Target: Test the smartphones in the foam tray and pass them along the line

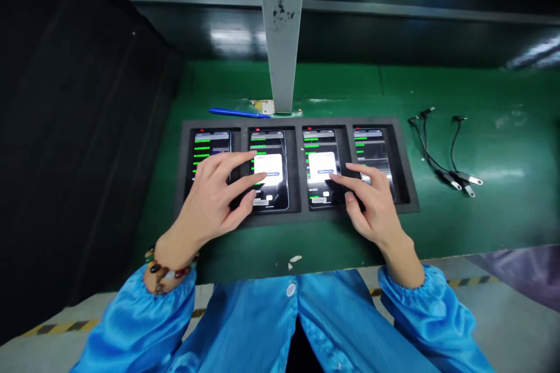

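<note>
A black foam tray [297, 218] on the green bench holds several lit phones side by side. My left hand [214, 198] is spread open over the two left phones, its index finger touching the white pop-up on the second phone [273, 151]. My right hand [370, 201] is open too, its index finger touching the white pop-up on the third phone [318, 145]. The leftmost phone [210, 142] and the rightmost phone [371, 145] show green lines and are partly covered by my hands. Neither hand holds anything.
A grey post [282, 28] rises just behind the tray, with a blue pen [231, 112] lying at its foot. Black cables with metal plugs [450, 168] lie on the bench to the right. A dark wall closes the left side.
</note>
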Action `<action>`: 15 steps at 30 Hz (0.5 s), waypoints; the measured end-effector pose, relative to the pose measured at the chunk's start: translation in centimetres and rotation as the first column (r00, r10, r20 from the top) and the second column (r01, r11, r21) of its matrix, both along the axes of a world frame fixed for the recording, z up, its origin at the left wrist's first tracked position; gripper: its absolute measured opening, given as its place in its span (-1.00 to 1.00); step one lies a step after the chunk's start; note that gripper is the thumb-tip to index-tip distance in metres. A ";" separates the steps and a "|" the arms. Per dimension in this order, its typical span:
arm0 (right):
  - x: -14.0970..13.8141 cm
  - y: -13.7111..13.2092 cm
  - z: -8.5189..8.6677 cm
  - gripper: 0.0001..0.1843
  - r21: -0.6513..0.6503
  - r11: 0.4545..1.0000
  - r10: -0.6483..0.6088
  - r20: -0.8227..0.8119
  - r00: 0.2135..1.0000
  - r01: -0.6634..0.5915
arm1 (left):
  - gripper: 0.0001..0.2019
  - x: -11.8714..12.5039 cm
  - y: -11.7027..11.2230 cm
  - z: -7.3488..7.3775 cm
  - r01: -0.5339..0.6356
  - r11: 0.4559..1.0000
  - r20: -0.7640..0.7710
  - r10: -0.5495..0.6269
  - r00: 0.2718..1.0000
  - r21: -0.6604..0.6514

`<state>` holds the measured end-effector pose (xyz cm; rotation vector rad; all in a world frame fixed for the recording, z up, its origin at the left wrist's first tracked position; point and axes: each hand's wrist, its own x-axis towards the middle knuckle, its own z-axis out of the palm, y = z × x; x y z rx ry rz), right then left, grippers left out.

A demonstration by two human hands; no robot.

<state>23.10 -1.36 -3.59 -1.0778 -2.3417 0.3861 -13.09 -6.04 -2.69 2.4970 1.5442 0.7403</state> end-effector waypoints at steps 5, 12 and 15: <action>0.5 -0.1 -0.1 -0.53 -0.021 0.999 -0.030 -0.016 0.999 0.029 | -0.62 1.1 -0.1 -0.1 0.041 0.999 -0.023 -0.041 0.999 0.003; 4.1 -0.1 -0.4 -0.59 -0.038 0.962 -0.273 -0.165 0.948 0.271 | -0.59 -1.3 -1.5 0.3 -0.129 0.992 -0.002 0.129 0.992 0.001; 5.8 0.2 -0.4 -0.60 -0.028 0.936 -0.350 -0.167 0.922 0.350 | -0.60 -4.5 -3.5 0.2 -0.326 0.945 0.072 0.324 0.943 0.018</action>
